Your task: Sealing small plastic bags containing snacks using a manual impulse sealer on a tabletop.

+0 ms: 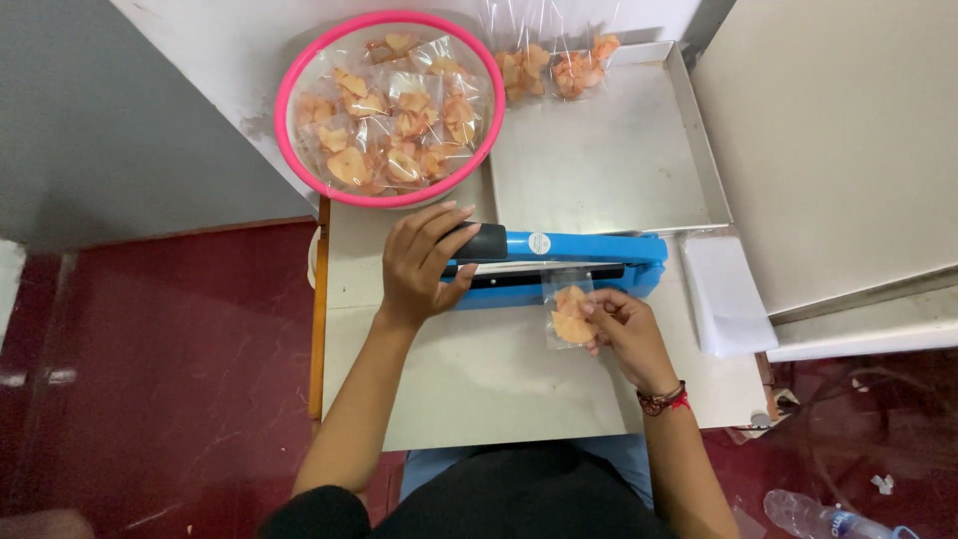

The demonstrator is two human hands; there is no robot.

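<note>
A small clear bag of orange chips (572, 319) is held at the front edge of a blue heat sealer (569, 262), its open top tucked under the sealer's bar, on the tabletop (479, 379). The right hand (627, 324) is brought in from below, wrist bent inward, a beaded bracelet with a red thread (663, 399) worn on it; its grip is closed in a pinch on the bag's right side. The left hand (424, 262) is stretched forward, palm down, on the sealer's black handle (485, 243); its grip is loosely curled over the handle, fingers spread, not fully wrapped. Behind the sealer a metal tray (609, 150) is seen with two filled bags (554, 68) at its far edge. A pink-rimmed bowl (390, 108) heaped with filled bags is placed at far left. A stack of empty clear bags (726, 294) is lying just right of the sealer.
</note>
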